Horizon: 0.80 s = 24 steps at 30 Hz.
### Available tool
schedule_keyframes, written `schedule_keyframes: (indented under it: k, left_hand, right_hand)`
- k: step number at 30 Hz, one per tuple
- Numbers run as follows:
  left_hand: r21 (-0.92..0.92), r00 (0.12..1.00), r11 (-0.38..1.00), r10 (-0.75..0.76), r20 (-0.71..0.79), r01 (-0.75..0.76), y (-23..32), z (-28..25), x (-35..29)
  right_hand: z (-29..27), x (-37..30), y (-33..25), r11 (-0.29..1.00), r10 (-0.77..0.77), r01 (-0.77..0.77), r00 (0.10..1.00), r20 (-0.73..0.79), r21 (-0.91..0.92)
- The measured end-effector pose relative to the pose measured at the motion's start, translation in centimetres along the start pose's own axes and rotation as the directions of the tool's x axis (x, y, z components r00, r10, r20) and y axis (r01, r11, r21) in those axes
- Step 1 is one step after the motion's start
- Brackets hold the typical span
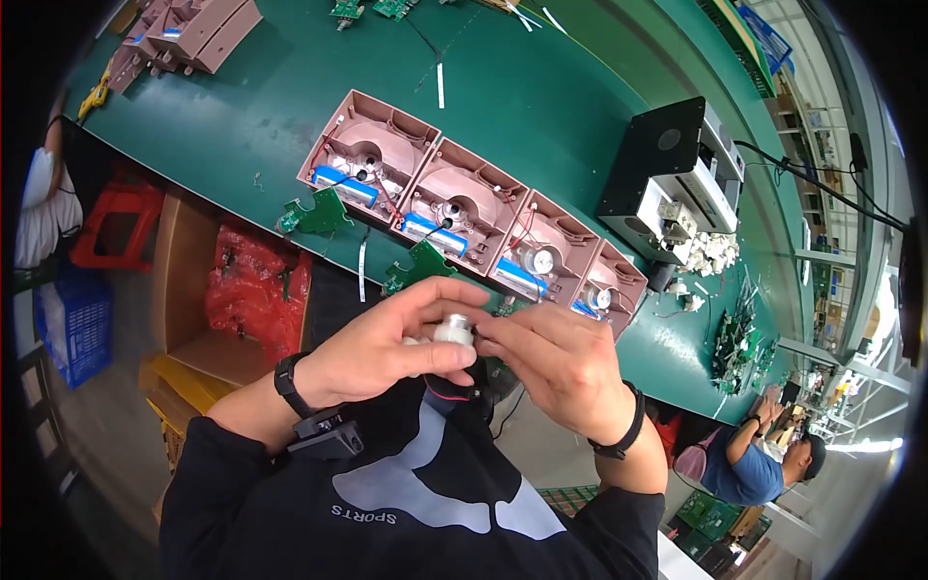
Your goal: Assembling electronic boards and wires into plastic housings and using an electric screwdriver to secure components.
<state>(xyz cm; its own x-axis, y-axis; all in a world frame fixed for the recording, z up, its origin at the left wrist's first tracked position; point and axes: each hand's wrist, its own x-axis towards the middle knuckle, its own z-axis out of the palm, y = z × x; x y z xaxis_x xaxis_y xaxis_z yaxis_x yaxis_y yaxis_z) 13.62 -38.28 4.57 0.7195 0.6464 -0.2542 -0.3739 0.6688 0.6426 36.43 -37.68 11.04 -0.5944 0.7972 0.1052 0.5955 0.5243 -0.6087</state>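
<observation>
Between the thumb and fingers of my left hand (372,350) sits a small white cylindrical part with a silvery top (454,331), perhaps a small motor or pump. My right hand (565,365) is closed in a pinch right beside that part; whatever its fingertips hold is hidden. Just beyond my hands stands a row of several pinkish-brown plastic housings (471,177). Inside them lie blue cylindrical batteries (435,234), thin wires and round silvery parts (537,259). A green circuit board (422,265) lies by the table edge near my left fingers, and another board (321,213) farther left.
A black and white machine (672,174) stands right on the green table (522,63), with white parts (713,253) and a dark heap of boards (742,343) nearby. More housings (198,34) are stacked far left. Below are a cardboard box (184,280) and blue crate (77,324). A co-worker (744,464) sits right.
</observation>
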Motion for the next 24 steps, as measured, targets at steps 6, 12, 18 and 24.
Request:
schedule_keyframes:
  k: [6,12,18,24]
  left_hand:
    - [-0.047,0.978,0.998,-0.044,-0.205,0.035,-0.3,-0.2,0.3]
    - [-0.190,0.994,0.979,-0.085,-0.065,0.071,-0.7,-1.0,0.2]
    - [0.012,0.999,1.000,-0.003,-0.044,0.004,-1.6,-1.1,0.1]
    - [0.023,0.997,1.000,-0.017,-0.069,0.019,-1.1,-0.7,-0.3]
  right_hand:
    - [-0.7,0.2,-0.6,0.999,0.024,-0.023,1.000,-0.017,0.044]
    - [-0.5,0.1,0.1,0.999,0.030,-0.033,0.995,-0.096,-0.031]
    - [0.6,1.8,-0.7,0.998,0.045,-0.040,0.990,-0.130,0.041]
    - [0.8,2.0,-0.6,0.988,-0.148,0.146,0.988,-0.044,-0.051]
